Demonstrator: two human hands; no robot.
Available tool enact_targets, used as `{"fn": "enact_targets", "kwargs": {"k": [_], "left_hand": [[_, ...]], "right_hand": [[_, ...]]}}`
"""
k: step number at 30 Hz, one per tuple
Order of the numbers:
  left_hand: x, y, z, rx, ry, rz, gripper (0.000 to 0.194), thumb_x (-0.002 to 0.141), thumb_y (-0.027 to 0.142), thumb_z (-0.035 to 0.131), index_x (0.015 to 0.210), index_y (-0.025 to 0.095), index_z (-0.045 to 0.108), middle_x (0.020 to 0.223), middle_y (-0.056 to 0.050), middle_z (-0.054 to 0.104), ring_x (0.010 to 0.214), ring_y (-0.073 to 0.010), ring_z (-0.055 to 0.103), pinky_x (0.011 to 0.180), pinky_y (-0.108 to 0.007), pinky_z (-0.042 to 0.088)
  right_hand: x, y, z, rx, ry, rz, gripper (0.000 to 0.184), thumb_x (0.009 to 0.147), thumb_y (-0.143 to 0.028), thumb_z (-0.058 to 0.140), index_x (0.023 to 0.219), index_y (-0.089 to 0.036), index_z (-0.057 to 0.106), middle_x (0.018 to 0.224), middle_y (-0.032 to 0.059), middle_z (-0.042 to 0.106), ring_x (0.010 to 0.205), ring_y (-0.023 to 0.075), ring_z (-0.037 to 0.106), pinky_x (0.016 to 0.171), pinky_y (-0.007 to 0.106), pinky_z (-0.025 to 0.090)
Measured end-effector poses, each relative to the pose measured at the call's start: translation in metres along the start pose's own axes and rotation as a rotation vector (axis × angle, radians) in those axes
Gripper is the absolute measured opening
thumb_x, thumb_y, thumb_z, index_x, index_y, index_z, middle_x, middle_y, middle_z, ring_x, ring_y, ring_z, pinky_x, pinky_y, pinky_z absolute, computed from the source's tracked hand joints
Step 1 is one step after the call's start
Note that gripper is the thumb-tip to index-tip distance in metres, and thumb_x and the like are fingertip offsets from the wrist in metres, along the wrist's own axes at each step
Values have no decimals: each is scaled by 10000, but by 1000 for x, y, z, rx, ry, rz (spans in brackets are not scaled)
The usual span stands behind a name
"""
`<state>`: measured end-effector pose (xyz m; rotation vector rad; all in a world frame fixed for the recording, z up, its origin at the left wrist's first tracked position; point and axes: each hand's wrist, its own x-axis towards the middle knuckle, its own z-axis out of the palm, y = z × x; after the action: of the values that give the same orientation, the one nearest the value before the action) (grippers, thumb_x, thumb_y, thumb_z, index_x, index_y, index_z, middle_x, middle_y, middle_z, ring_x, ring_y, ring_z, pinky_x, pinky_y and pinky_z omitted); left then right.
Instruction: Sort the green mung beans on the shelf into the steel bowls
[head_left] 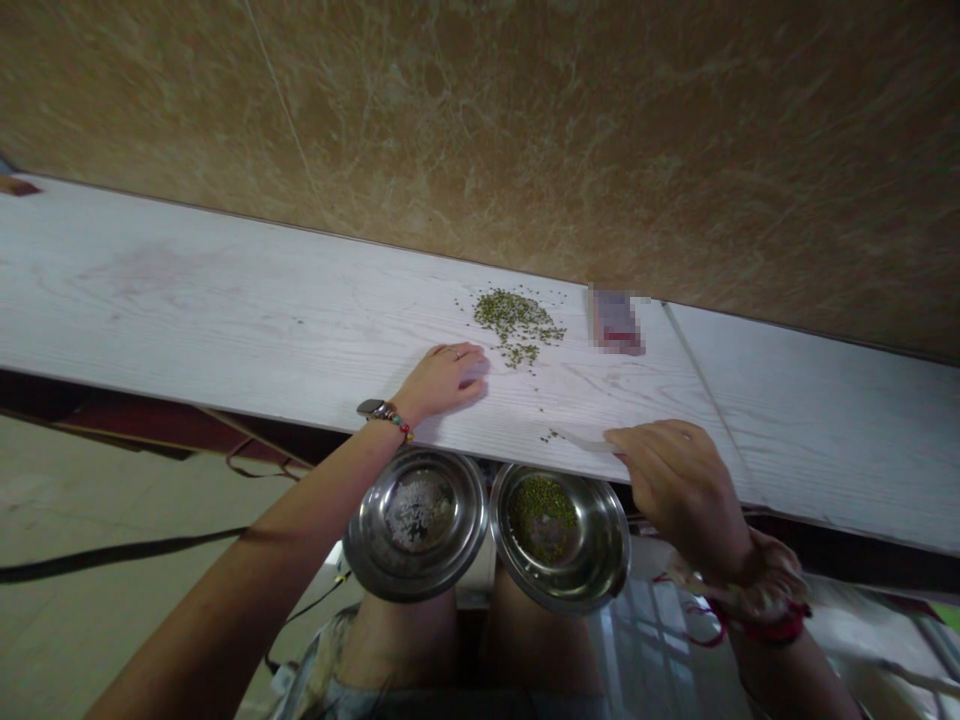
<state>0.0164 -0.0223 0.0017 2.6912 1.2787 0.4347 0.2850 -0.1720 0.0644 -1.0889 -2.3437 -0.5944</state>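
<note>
The thin pale utensil (589, 441) lies low over the near part of the white tabletop (225, 300), right of centre, with its tip just beside a few stray beans (551, 436). The right hand (679, 490) grips its right end between thumb and fingers. It looks light, smooth and a little flexible, likely plastic; a pinch at that end should steady it, while a hard press could bend the thin blade.

Farther away and slightly left is the loose pile of green beans (517, 318). Each bean looks small, hard and light, apt to roll or scatter at a quick touch; single ones suit a fingertip pinch. The left hand (446, 382) rests palm down at the pile's near left side, released, fingers loosely bent; what is under the palm cannot be seen.

Right of the pile, near the wall (480, 120), lies a small packet (616, 325), its face blurred. The wall bounds the far side. Below the near edge, over the person's legs (405, 640), sit two shiny metal bowls: the left bowl (415, 588) holds white grains (420, 510), the right bowl (604, 530) more green beans. Their rims sit close together. The longest run of tabletop for sideways movement stretches left; a seam (697, 370) crosses it at right.
</note>
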Motion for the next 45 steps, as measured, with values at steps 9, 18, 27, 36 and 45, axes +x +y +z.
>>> {"fn": "enact_targets", "kwargs": {"k": [9, 18, 27, 36, 45], "left_hand": [[-1, 0, 2, 5, 3, 2, 395, 879, 336, 468, 1220, 183, 595, 1378, -98, 576, 1261, -255, 527, 1087, -442, 387], [0, 3, -1, 13, -10, -15, 435, 879, 335, 478, 1242, 124, 594, 1368, -135, 580, 1266, -264, 525, 1094, -427, 381], [0, -3, 5, 3, 41, 28, 369, 881, 334, 485, 1208, 206, 600, 1357, -85, 596, 1242, -244, 543, 1069, -432, 404], [-1, -1, 4, 4, 41, 23, 376, 874, 325, 487, 1207, 200, 608, 1355, -91, 596, 1242, -253, 544, 1071, -439, 407], [0, 0, 2, 10, 15, 4, 391, 878, 335, 486, 1214, 176, 607, 1369, -105, 585, 1257, -251, 535, 1082, -429, 401]], "right_hand": [[5, 3, 12, -33, 58, 59, 197, 869, -41, 500, 955, -157, 634, 802, 44, 719, 766, 172, 623, 783, 330, 441], [2, 2, 14, -25, 25, 63, 216, 875, -54, 476, 967, -171, 633, 802, 36, 719, 749, 175, 613, 770, 335, 421], [5, 2, 14, -44, 43, 60, 174, 888, -61, 492, 946, -161, 622, 799, 44, 724, 753, 170, 619, 788, 324, 421], [6, 9, 22, -104, 70, 73, 172, 893, -85, 502, 948, -170, 642, 804, 37, 734, 756, 174, 624, 782, 332, 414], [9, 5, 24, -76, 66, 58, 190, 889, -58, 487, 924, -167, 638, 772, 28, 722, 725, 162, 607, 769, 320, 422]]}}
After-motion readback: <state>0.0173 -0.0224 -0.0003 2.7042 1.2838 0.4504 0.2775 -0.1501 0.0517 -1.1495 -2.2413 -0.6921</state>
